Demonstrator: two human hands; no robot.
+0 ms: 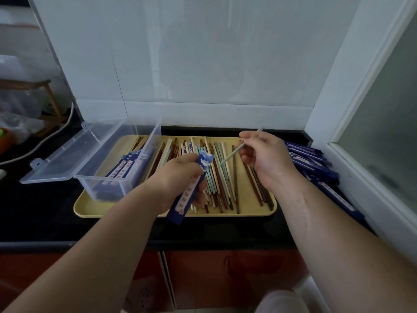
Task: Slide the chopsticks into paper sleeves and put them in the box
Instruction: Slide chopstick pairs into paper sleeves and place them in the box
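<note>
While our left hand [178, 177] grips a blue patterned paper sleeve [191, 188] above the yellow tray [248, 210], our right hand [266, 159] pinches a pale green chopstick [230, 155] near the sleeve's top, right of the clear plastic box [117, 175].

The black countertop [45, 206] in front of me carries a yellow tray [248, 208] near the tiled back wall. Just right of the tray lies a loose heap of blue paper sleeves [309, 157] (overlapping, fanned out). Far left, a white cable [45, 141] curves past a wooden rack [52, 102].
</note>
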